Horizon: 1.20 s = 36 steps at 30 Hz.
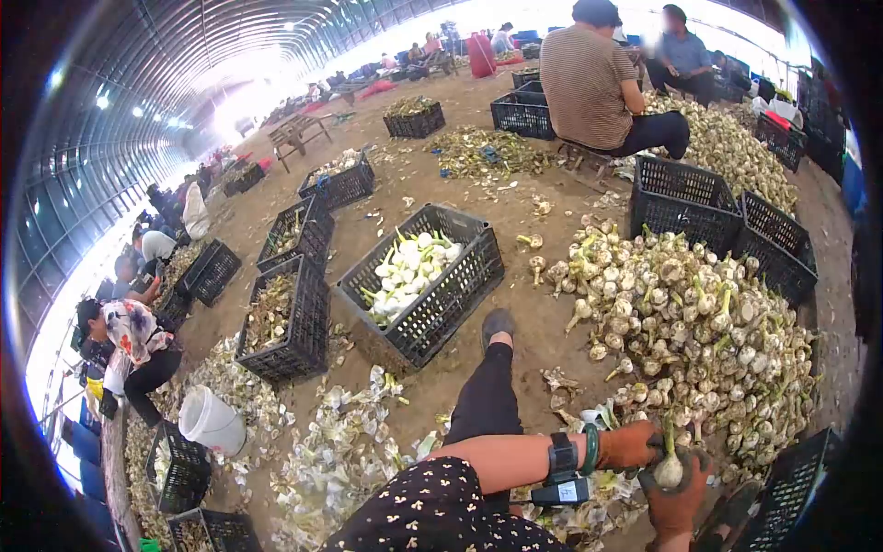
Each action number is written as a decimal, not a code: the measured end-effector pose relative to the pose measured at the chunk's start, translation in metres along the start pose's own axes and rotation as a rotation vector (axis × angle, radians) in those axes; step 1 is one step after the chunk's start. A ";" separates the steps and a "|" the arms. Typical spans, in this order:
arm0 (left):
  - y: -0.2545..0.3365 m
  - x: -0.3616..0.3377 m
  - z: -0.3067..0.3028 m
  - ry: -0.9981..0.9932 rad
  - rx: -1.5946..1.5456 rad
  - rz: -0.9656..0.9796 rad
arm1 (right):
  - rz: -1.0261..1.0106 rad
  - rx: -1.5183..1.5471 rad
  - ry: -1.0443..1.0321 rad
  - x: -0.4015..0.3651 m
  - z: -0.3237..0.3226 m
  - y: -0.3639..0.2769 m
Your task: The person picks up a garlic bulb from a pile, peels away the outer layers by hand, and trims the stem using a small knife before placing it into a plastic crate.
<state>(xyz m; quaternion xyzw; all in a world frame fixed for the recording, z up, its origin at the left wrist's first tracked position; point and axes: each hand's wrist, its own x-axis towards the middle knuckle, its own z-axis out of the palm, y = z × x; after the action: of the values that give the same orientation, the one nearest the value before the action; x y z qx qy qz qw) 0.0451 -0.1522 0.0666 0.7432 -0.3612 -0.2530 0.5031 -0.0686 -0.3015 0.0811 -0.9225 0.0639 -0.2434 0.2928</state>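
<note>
My right hand [679,492], in an orange glove with dark finger parts, is closed around a garlic bulb [670,472] at the lower right. The bulb's green stem points up. My left hand [629,445], gloved alike, reaches across from the left, its curled fingers against the stem and top of the bulb. Whether it also holds a small tool is hidden. A dark watch band and a green bangle circle the left wrist. Just beyond both hands spreads a large heap of unpeeled garlic [685,322].
Ahead stands a black crate [441,317] holding white peeled garlic with green stems. Crates of trimmings [285,317] line its left. Loose skins [336,469] litter the ground by a white bucket [212,420]. A black crate [796,497] stands right of me. Seated people [593,87] work around.
</note>
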 end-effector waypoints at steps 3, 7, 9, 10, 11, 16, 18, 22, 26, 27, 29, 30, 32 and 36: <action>-0.002 -0.002 0.002 -0.040 -0.059 -0.003 | 0.142 0.240 -0.191 0.013 -0.015 -0.027; 0.013 -0.005 -0.009 -0.064 -0.067 -0.100 | 0.004 0.056 -0.239 0.021 -0.020 -0.030; -0.020 0.009 0.001 -0.040 0.025 -0.061 | 0.106 0.131 -0.546 0.030 -0.030 -0.036; -0.003 0.003 -0.006 -0.055 0.041 -0.033 | 0.153 0.105 -0.451 0.024 -0.029 -0.038; 0.016 -0.005 -0.014 -0.071 0.052 -0.012 | 0.154 0.100 -0.446 0.024 -0.030 -0.036; 0.009 -0.007 -0.010 -0.032 0.010 0.030 | 0.433 0.954 -0.268 0.007 0.013 -0.004; 0.000 -0.004 -0.007 -0.029 0.022 0.042 | 0.337 0.869 -0.168 0.005 0.014 -0.002; 0.024 -0.009 -0.031 -0.198 0.146 -0.084 | 0.587 1.175 -0.505 0.011 -0.001 -0.001; 0.000 -0.007 -0.009 -0.085 -0.203 -0.092 | 0.748 1.284 -0.438 0.014 -0.003 -0.007; 0.002 -0.007 -0.007 -0.015 -0.244 -0.113 | 0.676 1.304 -0.544 0.022 -0.007 -0.017; -0.002 -0.005 0.000 0.031 -0.569 0.065 | 0.673 1.191 -0.528 0.019 -0.002 -0.012; -0.002 -0.007 -0.006 -0.108 -0.635 -0.111 | 0.360 0.937 -0.434 0.021 -0.002 -0.017; 0.016 -0.008 -0.014 -0.011 -0.426 0.052 | 0.541 1.156 -0.502 0.022 -0.003 -0.012; 0.021 -0.010 -0.015 0.123 -0.027 0.006 | 0.590 1.228 -0.325 0.022 -0.007 -0.022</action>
<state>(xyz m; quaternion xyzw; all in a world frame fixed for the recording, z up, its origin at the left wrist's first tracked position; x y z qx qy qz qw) 0.0442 -0.1410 0.0912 0.7496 -0.3281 -0.2101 0.5350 -0.0535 -0.2931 0.1079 -0.5590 0.1180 -0.0050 0.8207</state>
